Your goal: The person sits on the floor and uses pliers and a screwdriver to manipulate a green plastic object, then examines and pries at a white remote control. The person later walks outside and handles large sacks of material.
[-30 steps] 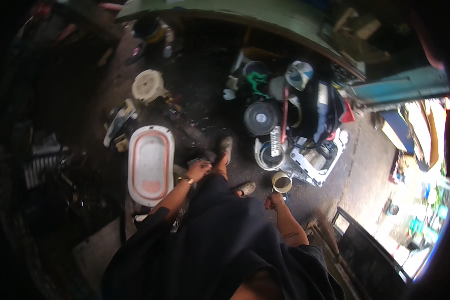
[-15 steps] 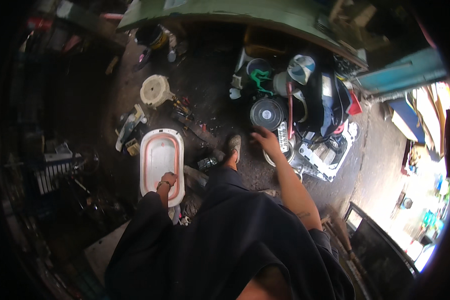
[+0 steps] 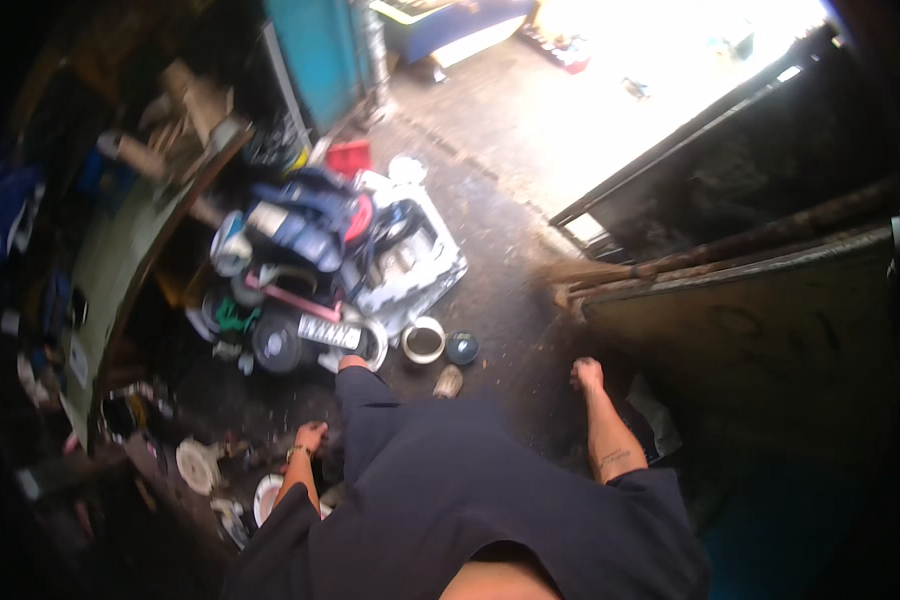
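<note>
My left hand [image 3: 311,436] hangs at the lower left, a bracelet on its wrist, its fingers loosely apart with nothing seen in them. Behind that forearm a white basin [image 3: 266,496] shows only in part. A round cream plastic part [image 3: 199,466] lies further left on the floor. My right hand [image 3: 588,373] hangs by my right side, fingers curled in, with no object visible in it. The nearest thing to it is a straw broom [image 3: 590,272], apart from the hand.
Ahead lies a heap with a white plastic crate [image 3: 432,262], a black round lid [image 3: 277,343] and a red dustpan [image 3: 349,157]. A white ring-shaped tub [image 3: 424,341] and a dark ball-like object [image 3: 462,347] sit near my foot. A large board [image 3: 750,340] stands at right; a bright doorway opens beyond.
My view and body have turned right, toward the doorway. My left hand has come off the basin. My right hand has moved from beside the heap to my right side.
</note>
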A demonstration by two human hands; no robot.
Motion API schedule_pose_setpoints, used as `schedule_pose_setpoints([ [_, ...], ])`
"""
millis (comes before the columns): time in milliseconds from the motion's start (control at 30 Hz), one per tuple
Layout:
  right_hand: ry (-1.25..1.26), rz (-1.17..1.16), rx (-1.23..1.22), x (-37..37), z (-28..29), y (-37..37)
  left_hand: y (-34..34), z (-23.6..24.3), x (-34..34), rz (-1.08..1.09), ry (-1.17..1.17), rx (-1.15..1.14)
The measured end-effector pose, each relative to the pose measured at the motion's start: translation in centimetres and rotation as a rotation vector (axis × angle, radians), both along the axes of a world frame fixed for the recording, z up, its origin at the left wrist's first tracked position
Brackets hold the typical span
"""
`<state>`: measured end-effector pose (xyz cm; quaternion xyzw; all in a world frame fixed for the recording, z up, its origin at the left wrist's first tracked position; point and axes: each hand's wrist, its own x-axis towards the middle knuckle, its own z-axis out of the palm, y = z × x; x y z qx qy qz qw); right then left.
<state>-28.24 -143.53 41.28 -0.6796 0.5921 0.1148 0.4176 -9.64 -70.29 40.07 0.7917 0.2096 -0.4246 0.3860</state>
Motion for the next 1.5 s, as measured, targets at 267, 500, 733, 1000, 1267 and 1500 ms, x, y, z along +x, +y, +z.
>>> schedule_pose_setpoints([
  [267, -0.193, -0.123, 0.514, 13.9, 1.0, -1.3, -16.8, 4.1, 16.3, -0.119, 0.184, 0.2],
  [500, -0.453, 0.128, 0.412, 38.4, 2.5, -17.8, -38.2, -4.9, 38.1, -0.208, -0.023, 0.086],
  [733, -0.228, 0.008, 0.276, 55.5, 5.6, -43.2, -80.3, -5.6, 56.3, -0.292, -0.041, -0.277],
  [1000, -0.27, -0.207, 0.253, 64.6, 4.9, -62.9, -107.9, 11.4, 69.1, -0.474, -0.149, -0.679],
  [1267, -0.135, -0.296, 0.369, 68.7, -12.2, -85.9, -115.5, -12.9, 82.1, -0.258, 0.078, -0.019],
  [1500, -0.066, -0.331, 0.352, 75.0, -19.9, -111.6, -148.5, -18.7, 88.1, -0.506, 0.243, 0.052],
])
